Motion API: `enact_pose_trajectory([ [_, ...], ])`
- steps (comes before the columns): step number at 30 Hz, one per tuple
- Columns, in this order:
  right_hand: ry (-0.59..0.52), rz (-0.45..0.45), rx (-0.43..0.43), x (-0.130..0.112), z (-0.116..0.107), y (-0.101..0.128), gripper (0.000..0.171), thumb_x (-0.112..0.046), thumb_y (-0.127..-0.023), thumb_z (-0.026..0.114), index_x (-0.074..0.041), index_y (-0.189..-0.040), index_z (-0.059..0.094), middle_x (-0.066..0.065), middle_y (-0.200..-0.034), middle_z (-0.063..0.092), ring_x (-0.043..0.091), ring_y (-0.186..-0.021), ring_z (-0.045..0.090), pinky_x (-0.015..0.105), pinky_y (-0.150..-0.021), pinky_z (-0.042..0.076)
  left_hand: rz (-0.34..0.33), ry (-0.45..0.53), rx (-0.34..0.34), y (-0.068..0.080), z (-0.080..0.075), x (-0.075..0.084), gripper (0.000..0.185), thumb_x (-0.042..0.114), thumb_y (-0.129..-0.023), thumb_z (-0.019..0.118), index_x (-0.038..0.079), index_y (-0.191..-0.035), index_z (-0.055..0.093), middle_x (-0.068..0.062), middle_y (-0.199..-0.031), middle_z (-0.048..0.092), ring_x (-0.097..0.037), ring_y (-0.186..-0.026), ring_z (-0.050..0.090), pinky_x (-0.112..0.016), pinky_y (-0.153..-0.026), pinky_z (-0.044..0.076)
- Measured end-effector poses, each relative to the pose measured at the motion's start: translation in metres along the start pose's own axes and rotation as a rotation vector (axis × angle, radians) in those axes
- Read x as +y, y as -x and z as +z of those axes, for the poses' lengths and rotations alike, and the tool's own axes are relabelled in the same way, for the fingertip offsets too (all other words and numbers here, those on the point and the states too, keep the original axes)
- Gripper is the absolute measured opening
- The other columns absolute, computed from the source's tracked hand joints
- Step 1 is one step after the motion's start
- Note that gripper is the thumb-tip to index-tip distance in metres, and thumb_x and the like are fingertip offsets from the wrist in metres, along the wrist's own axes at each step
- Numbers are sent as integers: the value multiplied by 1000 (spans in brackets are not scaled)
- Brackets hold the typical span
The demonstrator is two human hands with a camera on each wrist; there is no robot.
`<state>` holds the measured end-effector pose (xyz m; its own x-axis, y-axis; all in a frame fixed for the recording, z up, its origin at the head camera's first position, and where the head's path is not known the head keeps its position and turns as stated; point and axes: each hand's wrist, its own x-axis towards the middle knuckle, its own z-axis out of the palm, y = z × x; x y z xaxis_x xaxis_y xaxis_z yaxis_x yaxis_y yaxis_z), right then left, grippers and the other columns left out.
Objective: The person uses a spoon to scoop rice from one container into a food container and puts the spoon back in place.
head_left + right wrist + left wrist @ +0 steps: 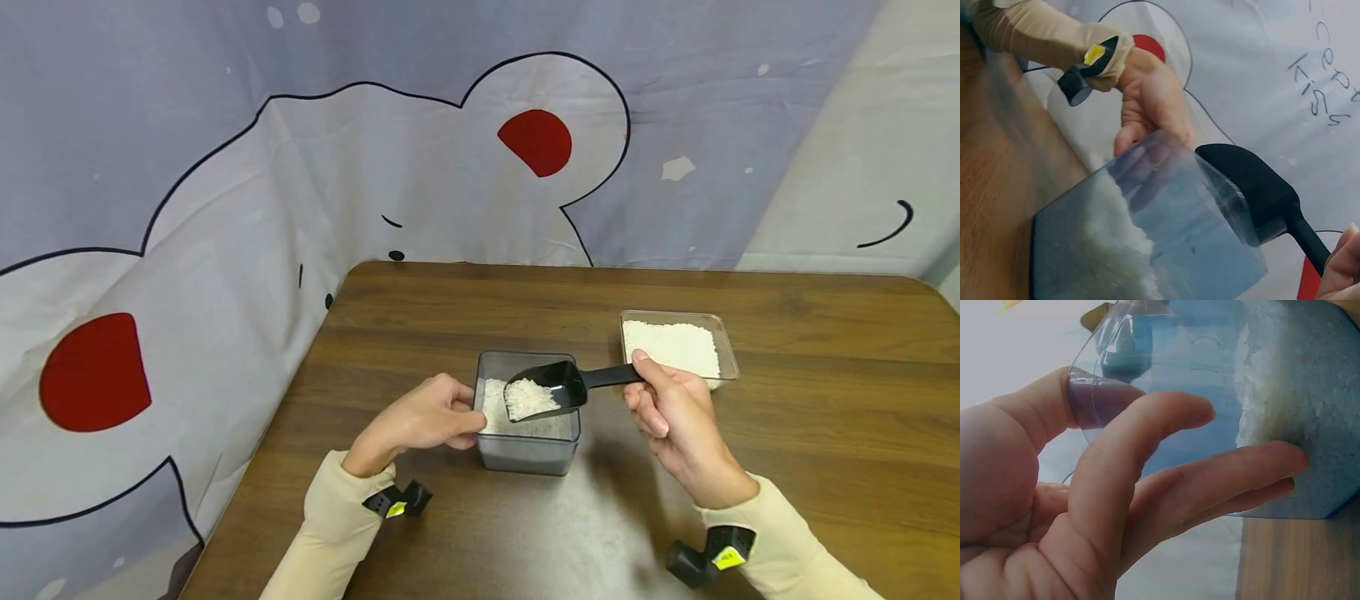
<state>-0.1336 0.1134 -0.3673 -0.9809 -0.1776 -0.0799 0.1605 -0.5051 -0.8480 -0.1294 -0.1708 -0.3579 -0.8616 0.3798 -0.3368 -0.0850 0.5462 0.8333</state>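
Right hand (678, 417) pinches the black plastic scoop (551, 388) of white rice above the clear square tub (525, 450), left hand (423, 417) fingers curled on its wall, so tipping looks next.

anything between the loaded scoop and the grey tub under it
Nothing visible. The black scoop, held by the right hand, hangs with rice in it directly over the open grey tub; the left hand grips the tub's outer left wall, clear of the opening.
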Motion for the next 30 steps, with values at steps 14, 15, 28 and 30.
enact_pose_trajectory([
  [14,-330,-82,-25,-33,-50,-1,31,-5,-96,40,0,-68,52,10,-53,54,5,-34,24,15,-39,5,24,31,-19,-1,-1,-1,13,7,-79,54,-1,-79,64,4,-50,50,-9,-65,62,-28,-70,55],
  [15,-354,-95,-24,-35,-56,-2,31,-4,-96,39,2,-69,52,11,-53,54,6,-35,25,15,-39,6,23,33,-21,-1,-1,-1,14,7,-79,54,-1,-80,65,3,-51,51,-9,-66,62,-28,-70,55],
  [28,-477,-185,216,-63,-135,-5,24,2,-92,47,4,-68,49,16,-48,50,15,-34,34,22,-34,22,13,65,-21,1,-1,-3,13,7,-78,53,0,-79,63,3,-52,50,-9,-68,61,-30,-72,55],
  [30,-447,-205,283,-65,-144,-5,25,2,-90,49,5,-65,50,16,-47,51,17,-34,34,23,-32,23,12,76,-23,1,-2,-3,14,7,-78,52,-1,-81,64,1,-55,56,-9,-69,62,-31,-71,55],
])
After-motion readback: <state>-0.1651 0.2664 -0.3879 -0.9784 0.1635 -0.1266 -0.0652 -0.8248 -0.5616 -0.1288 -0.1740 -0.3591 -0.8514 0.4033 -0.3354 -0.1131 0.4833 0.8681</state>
